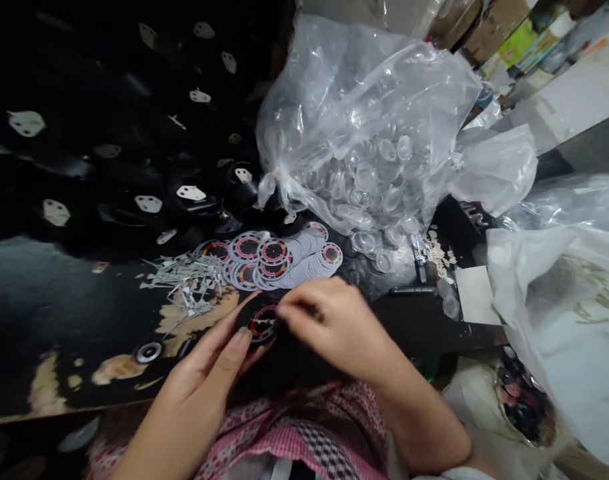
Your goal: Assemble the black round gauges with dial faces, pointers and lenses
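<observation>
My left hand holds a round black gauge with a red-marked dial and a small pale needle, face up near the table's front edge. The fingers and thumb of my right hand are pinched together at the gauge's right rim; whatever they may hold is hidden. Just beyond the hands lies a fanned pile of printed dial discs. Left of the discs sits a heap of thin grey needles.
A clear plastic bag of transparent round covers spills forward behind the discs. Many black housings with white plates crowd the back left. A ring-shaped part lies front left. Small pale pieces and a white card are at right.
</observation>
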A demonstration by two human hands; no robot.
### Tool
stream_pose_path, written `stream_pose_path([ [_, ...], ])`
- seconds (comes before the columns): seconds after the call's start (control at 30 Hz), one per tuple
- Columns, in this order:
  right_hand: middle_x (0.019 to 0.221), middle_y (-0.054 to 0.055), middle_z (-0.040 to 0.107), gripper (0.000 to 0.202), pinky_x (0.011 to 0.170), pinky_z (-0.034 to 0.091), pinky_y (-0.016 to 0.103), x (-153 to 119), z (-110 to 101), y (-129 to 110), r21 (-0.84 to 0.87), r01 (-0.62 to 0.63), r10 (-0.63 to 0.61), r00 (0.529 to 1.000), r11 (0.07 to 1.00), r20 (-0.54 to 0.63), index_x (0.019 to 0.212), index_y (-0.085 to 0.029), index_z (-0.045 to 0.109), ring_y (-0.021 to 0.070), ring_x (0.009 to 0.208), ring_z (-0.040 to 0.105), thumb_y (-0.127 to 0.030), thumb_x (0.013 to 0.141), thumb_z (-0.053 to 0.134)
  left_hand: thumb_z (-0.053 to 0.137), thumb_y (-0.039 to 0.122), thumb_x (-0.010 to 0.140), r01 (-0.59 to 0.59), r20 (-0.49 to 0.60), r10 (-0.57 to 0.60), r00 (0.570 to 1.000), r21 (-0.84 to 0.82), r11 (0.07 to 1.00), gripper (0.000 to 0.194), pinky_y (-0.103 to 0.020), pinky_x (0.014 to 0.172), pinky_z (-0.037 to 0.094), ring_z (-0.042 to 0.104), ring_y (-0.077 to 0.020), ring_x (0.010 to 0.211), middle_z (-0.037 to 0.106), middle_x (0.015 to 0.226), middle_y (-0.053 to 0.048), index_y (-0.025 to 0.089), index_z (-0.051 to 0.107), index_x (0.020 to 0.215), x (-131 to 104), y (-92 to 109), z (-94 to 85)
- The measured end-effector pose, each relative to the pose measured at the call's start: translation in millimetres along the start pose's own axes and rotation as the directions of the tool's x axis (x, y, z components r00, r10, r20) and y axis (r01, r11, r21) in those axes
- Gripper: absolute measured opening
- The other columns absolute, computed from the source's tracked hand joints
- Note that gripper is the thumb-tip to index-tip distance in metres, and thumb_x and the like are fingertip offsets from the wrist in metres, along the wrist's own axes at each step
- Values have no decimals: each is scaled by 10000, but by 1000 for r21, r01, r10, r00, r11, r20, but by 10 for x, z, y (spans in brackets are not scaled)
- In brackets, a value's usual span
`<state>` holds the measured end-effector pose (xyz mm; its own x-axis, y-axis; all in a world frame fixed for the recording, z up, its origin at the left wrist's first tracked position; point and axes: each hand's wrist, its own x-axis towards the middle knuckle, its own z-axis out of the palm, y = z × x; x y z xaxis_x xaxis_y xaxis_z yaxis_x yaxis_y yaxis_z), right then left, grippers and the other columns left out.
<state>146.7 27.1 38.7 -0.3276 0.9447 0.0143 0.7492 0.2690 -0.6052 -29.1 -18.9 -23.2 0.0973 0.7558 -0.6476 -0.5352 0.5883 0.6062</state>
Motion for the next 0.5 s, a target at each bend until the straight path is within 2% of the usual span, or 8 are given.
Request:
stream_pose_path([
  [0.03,933,28,740,123,803,453,308,6,-66,118,-21,-75,72,992,997,-105,938,-197,683,170,856,662,-234,974,572,808,350,803,-19,14,19,1000,-5,1000,371,-249,1017,535,452,-256,1436,662,1408,31,324,743,1167,-3,4,11],
  [0.1,1088,113,711,147,870,456,397,49,-183,378,-164,-311,246,914,936,-324,1052,-170,685,245,961,662,-205,940,596,789,382,818,-50,49,51,998,-22,999,343,-315,979,581,547,-283,1356,703,1348,1,301,748,1149,-18,17,58],
  [0.13,1160,160,680,205,897,446,458,83,-227,503,-238,-397,299,883,886,-361,1091,-149,682,287,987,656,-161,894,627,796,372,811,-49,70,51,996,-39,998,328,-336,950,602,600,-294,1296,733,1293,-20,278,755,1123,-24,24,84],
  [0.2,1214,205,643,298,920,429,539,157,-285,704,-316,-460,339,865,830,-370,1103,-127,690,335,1001,649,-69,816,634,826,318,777,-17,81,21,997,-51,999,289,-321,861,634,697,-289,1143,786,1140,-49,228,766,1046,-29,39,121],
  [0.3,1134,178,676,281,947,442,530,207,-318,809,-289,-416,301,880,862,-367,1057,-139,710,319,1014,651,-46,836,564,831,239,760,39,43,-35,998,-104,994,261,-282,748,644,764,-248,940,805,974,-44,213,745,1006,-21,65,124],
  [0.37,1098,144,700,252,964,466,477,174,-292,729,-244,-368,261,887,897,-380,1087,-154,706,281,1038,656,-108,901,542,811,213,781,70,44,-65,997,-146,987,278,-284,751,640,772,-221,882,807,974,-42,226,721,1044,-20,87,112],
  [0.43,1061,101,724,249,914,516,406,99,-206,545,-74,-267,228,913,961,-338,1158,-179,688,232,994,678,-202,955,547,793,226,810,93,81,-80,993,-171,981,279,-302,810,631,769,-210,901,806,1020,-56,223,712,1077,-30,109,109],
  [0.5,979,48,735,263,823,555,342,10,-68,306,186,-129,168,962,974,-216,1209,-222,678,184,892,692,-270,978,561,760,307,857,112,132,-90,987,-171,979,279,-317,879,611,755,-215,980,796,1090,-81,210,719,1116,-40,122,114],
])
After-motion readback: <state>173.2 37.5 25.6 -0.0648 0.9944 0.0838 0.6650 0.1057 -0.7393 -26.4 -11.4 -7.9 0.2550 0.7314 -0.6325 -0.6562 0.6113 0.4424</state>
